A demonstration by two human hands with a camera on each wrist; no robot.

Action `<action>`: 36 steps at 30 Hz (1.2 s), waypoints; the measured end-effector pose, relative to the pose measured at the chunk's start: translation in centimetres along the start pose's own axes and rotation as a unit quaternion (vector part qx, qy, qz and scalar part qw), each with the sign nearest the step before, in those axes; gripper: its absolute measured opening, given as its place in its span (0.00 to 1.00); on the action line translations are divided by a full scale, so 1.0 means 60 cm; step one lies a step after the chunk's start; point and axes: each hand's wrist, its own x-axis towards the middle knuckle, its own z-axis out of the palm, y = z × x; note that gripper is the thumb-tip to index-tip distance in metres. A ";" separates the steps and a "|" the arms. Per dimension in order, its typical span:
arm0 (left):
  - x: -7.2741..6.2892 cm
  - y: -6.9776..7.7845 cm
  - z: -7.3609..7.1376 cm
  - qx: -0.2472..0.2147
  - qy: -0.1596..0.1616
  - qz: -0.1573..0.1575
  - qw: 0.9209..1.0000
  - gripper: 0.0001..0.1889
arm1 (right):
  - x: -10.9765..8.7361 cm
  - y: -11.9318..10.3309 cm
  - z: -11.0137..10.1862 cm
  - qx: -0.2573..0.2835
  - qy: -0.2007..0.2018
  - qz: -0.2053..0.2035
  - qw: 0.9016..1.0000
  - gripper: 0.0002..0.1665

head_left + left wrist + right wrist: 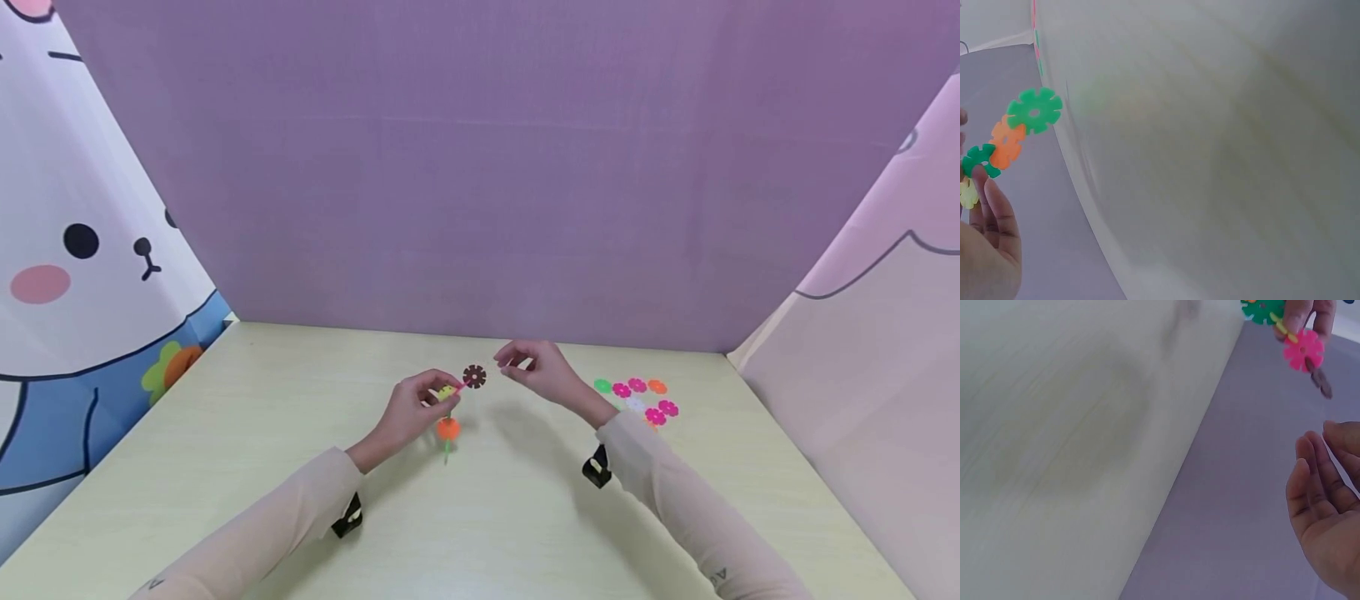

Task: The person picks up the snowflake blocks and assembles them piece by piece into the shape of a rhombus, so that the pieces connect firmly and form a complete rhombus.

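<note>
My left hand (408,407) pinches a chain of notched plastic flower discs near its middle. A green disc (1035,122) hangs at the lower end, joined to an orange disc (1010,152), with a second green disc (974,164) and a yellow disc (447,392) at the fingers. Beyond them come a pink disc (1294,356) and, at the far end, a brown disc (480,377). To the right of the brown disc, my right hand (551,377) is raised with fingers loosely bent and nothing between them; a gap separates it from the chain.
Loose discs lie on the table at right behind my right forearm, among them a green disc (603,386), a pink disc (656,417), an orange disc (657,387) and a white disc (635,404). A purple panel (480,208) rises along the pale table's (480,533) far edge.
</note>
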 end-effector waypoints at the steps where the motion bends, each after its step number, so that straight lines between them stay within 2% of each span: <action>1: 0.000 0.000 -0.001 -0.001 0.001 0.000 1.000 0.08 | -0.004 0.005 -0.005 -0.004 0.002 0.004 1.000 0.08; 4: -0.001 -0.001 -0.003 -0.008 0.003 0.000 1.000 0.08 | -0.018 0.015 -0.020 -0.016 0.009 0.014 1.000 0.08; 5: -0.004 0.005 -0.005 -0.010 0.001 0.000 1.000 0.09 | -0.023 0.022 -0.025 -0.021 0.009 0.017 1.000 0.08; 9: -0.004 0.007 -0.008 -0.012 -0.003 -0.005 1.000 0.10 | -0.045 0.053 -0.045 -0.036 0.019 0.034 0.999 0.09; 12: -0.003 0.000 -0.007 -0.010 -0.004 -0.007 1.000 0.11 | -0.062 0.083 -0.059 -0.047 0.019 0.052 0.997 0.09; 17: -0.003 -0.002 -0.008 -0.007 -0.002 -0.001 1.000 0.09 | -0.093 0.117 -0.084 -0.072 0.006 0.088 0.993 0.10; 23: -0.002 -0.002 -0.008 -0.002 -0.003 0.002 1.000 0.08 | -0.125 0.153 -0.105 -0.106 -0.004 0.108 0.988 0.12; 28: -0.002 -0.001 -0.008 -0.004 -0.004 -0.001 1.000 0.08 | -0.143 0.171 -0.116 -0.115 -0.012 0.116 0.986 0.12; 34: -0.002 0.000 -0.009 0.000 -0.006 -0.011 1.000 0.09 | -0.153 0.181 -0.119 -0.122 -0.029 0.169 0.978 0.12; 36: -0.002 0.001 -0.009 0.002 -0.006 -0.012 1.000 0.10 | -0.155 0.185 -0.120 -0.130 -0.035 0.172 0.976 0.12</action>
